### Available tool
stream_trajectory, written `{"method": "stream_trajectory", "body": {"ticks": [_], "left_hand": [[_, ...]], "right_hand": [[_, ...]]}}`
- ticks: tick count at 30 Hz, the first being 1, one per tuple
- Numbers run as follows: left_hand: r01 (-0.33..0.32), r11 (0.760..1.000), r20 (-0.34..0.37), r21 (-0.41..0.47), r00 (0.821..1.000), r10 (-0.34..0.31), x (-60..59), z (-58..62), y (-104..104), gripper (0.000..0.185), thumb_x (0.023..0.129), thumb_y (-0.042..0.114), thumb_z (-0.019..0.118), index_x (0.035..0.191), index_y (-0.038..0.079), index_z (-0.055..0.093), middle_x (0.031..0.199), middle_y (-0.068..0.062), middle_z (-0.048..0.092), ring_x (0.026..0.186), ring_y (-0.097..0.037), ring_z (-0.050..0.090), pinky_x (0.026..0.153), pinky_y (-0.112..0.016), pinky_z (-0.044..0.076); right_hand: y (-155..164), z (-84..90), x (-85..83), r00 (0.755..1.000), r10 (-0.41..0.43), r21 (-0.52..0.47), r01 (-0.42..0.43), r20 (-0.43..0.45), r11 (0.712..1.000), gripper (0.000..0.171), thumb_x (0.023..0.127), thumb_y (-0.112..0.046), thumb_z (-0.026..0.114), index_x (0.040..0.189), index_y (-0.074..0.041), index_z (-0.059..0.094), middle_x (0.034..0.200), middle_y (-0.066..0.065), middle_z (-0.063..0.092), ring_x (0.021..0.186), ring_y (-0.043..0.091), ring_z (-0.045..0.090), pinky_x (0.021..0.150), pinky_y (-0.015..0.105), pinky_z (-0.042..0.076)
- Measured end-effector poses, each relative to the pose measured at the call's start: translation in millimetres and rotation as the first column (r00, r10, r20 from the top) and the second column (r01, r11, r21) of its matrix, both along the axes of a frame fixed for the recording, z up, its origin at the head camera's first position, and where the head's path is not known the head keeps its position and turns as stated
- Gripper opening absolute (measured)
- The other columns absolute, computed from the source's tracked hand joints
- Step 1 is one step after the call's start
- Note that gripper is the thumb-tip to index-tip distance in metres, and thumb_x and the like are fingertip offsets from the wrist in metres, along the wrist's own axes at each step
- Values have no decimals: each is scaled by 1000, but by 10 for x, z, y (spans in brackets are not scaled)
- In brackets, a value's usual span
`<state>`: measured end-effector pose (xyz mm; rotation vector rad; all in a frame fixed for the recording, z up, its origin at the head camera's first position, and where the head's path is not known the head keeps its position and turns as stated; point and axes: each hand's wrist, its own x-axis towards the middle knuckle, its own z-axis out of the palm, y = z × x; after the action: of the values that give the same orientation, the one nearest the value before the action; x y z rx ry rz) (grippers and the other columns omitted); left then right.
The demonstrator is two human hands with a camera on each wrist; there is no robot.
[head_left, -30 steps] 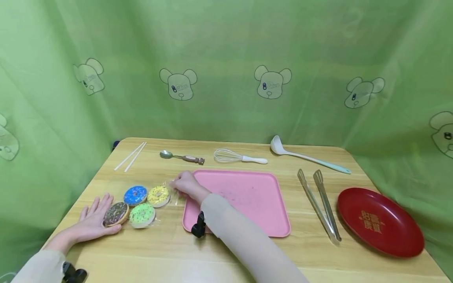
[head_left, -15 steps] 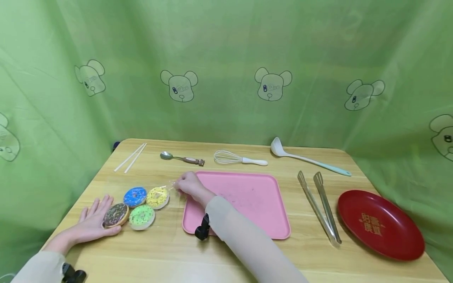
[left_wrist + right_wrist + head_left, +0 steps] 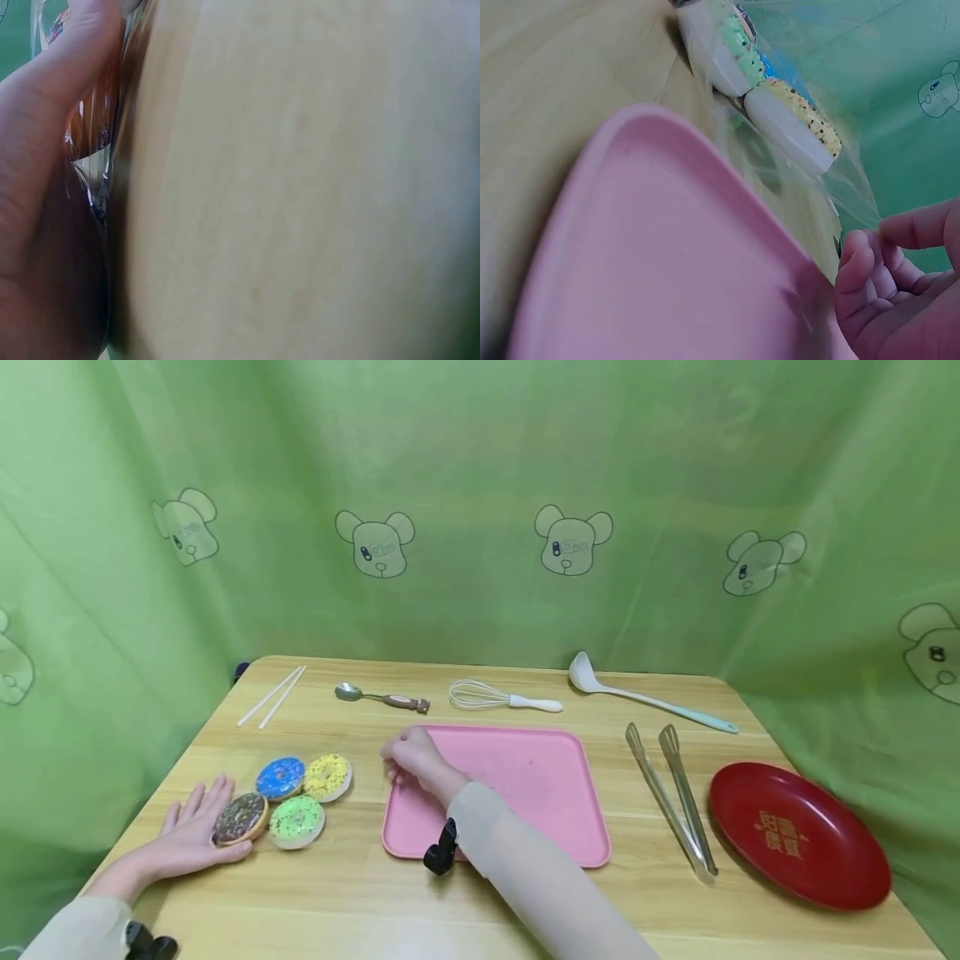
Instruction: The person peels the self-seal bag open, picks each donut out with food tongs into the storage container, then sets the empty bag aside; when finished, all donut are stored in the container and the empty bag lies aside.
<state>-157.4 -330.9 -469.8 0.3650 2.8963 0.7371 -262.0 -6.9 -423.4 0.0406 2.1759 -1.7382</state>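
In the head view my left hand (image 3: 187, 835) lies on the table with straight fingers, its palm side against a donut with dark brown, speckled icing (image 3: 241, 818). Beside it sit a blue donut (image 3: 281, 778), a yellow donut (image 3: 327, 777) and a green donut (image 3: 297, 822). Clear plastic film (image 3: 851, 184) covers the donuts in the right wrist view. Its end is pinched between the thumb and finger of my right hand (image 3: 900, 277), held over the left edge of the pink tray (image 3: 517, 793). The left wrist view has part of my left hand beside shiny clear wrapping (image 3: 94, 169).
Along the back lie white chopsticks (image 3: 272, 697), a spoon (image 3: 382, 698), a whisk (image 3: 504, 697) and a ladle (image 3: 648, 697). Metal tongs (image 3: 678, 810) and a red plate (image 3: 825, 835) are at the right. A green curtain (image 3: 465, 610) hangs behind the table.
My right hand has moved right with the film's end, farther over the tray's left edge. The yellow donut has shifted very slightly left. My left hand has stayed beside the brown donut.
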Motion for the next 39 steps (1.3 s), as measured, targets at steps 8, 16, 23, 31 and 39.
{"method": "stream_trajectory", "body": {"ticks": [8, 16, 23, 31, 39], "left_hand": [[-1, 1000, -11, -11, 1000, 1, 12, -20, 3, 106, 79, 49, 65, 145, -4, 1, 147, -32, -3, 131, -52, -9, 97, -67, -14], [2, 1000, -1, 17, 1000, -2, -8, -24, 15, 106, 78, 48, 67, 145, -5, 3, 148, -31, -4, 131, -51, -11, 97, -66, -16], [11, 999, -16, 42, 1000, -10, -10, 25, -5, 102, 77, 44, 69, 144, -6, 10, 146, -34, -1, 130, -54, -9, 95, -70, -13], [10, 999, -46, 54, 999, -8, -7, 103, 30, 97, 78, 42, 68, 143, -7, 16, 143, -39, 7, 127, -59, 2, 90, -76, -7], [23, 995, -72, 100, 997, -16, -43, 227, 98, 94, 81, 40, 68, 143, -8, 16, 141, -38, 18, 126, -58, 15, 91, -76, 3]], "right_hand": [[75, -94, -38, 997, 1, 95, 6, -73, 995, 15, 76, 4, 61, 64, -3, 56, 51, 7, 54, 37, 13, 46, 32, 20, 36], [367, 71, 12, 993, 43, 36, -39, -108, 999, 7, 80, -2, 65, 85, 1, 63, 71, 10, 62, 54, 16, 54, 46, 23, 45], [891, 309, 174, 988, 101, 62, -95, -117, 994, 19, 86, -17, 66, 98, -3, 62, 85, 10, 63, 77, 27, 60, 63, 33, 52], [1449, 354, 376, 992, -32, -52, 26, -121, 998, 18, 88, -12, 63, 100, 2, 60, 85, 13, 63, 69, 19, 56, 59, 28, 50], [1917, 387, 562, 984, -42, -34, 37, -173, 999, 26, 89, -13, 62, 103, 8, 57, 82, 11, 62, 69, 19, 57, 59, 25, 51]]}}
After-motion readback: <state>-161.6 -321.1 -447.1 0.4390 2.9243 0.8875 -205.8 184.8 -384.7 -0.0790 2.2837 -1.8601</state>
